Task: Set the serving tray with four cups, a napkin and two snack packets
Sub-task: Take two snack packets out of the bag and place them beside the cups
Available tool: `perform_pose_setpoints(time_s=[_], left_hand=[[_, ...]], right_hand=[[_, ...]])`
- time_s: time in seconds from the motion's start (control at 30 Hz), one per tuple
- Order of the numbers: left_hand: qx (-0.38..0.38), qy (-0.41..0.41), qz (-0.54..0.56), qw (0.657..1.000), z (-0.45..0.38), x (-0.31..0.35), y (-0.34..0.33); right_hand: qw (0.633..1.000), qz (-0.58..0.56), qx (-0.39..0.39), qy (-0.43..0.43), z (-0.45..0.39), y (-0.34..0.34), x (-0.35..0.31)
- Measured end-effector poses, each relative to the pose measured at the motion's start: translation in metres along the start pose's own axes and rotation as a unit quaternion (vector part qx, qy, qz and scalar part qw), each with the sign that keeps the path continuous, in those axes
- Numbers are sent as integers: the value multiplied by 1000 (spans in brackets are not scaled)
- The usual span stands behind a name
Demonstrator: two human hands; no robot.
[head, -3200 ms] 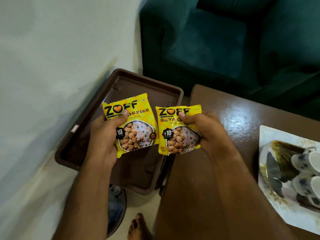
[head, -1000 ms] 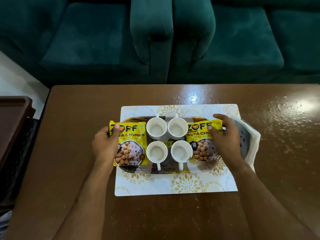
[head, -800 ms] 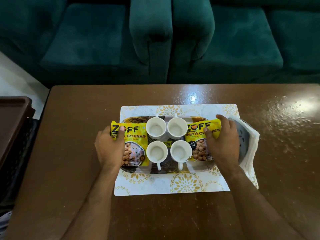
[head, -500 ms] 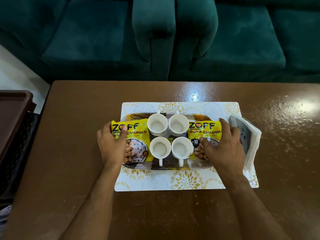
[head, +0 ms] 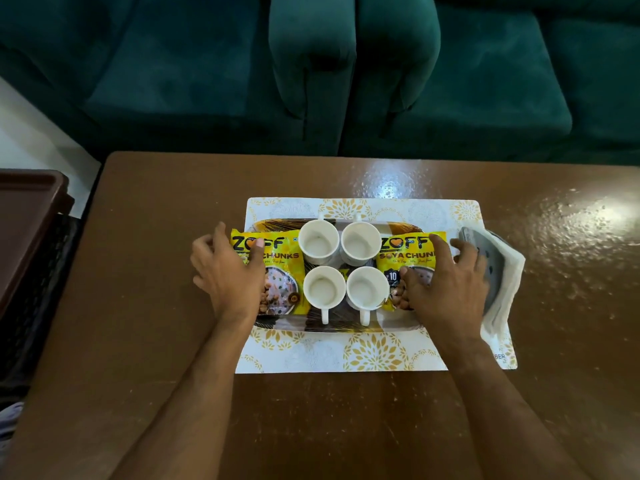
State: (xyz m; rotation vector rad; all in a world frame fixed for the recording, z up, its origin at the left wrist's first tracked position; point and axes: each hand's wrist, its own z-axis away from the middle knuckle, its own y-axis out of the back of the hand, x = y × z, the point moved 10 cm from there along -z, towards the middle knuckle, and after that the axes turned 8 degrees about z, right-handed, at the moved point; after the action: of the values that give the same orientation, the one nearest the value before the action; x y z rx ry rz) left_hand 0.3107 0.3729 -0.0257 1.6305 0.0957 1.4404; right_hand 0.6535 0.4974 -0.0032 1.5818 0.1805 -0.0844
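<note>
My table (head: 138,341) is glossy brown with pale glare spots. On it lies a white mat (head: 374,355) printed with gold leaf bursts. The tray (head: 343,329) shows dark brown and gold streaks along its rim. Four cups (head: 360,242) are plain white inside and out. Both packets, the left (head: 282,258) and the right (head: 405,251), are bright yellow with black lettering, an orange heart in the name, and a picture of tan chunks. The napkin (head: 509,278) is off-white. The sofa (head: 311,71) behind is deep teal.
</note>
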Motion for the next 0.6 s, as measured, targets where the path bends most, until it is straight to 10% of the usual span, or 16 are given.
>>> perform_pose_setpoints(time_s=[0.13,0.6], left_hand=[[3,-131,85,988,20,43,1],[-141,-94,126,977,40,58,-58]], right_hand=[[986,-144,81,37,1,21,-22],[963,-248,-56,89,-8,-13,-73]])
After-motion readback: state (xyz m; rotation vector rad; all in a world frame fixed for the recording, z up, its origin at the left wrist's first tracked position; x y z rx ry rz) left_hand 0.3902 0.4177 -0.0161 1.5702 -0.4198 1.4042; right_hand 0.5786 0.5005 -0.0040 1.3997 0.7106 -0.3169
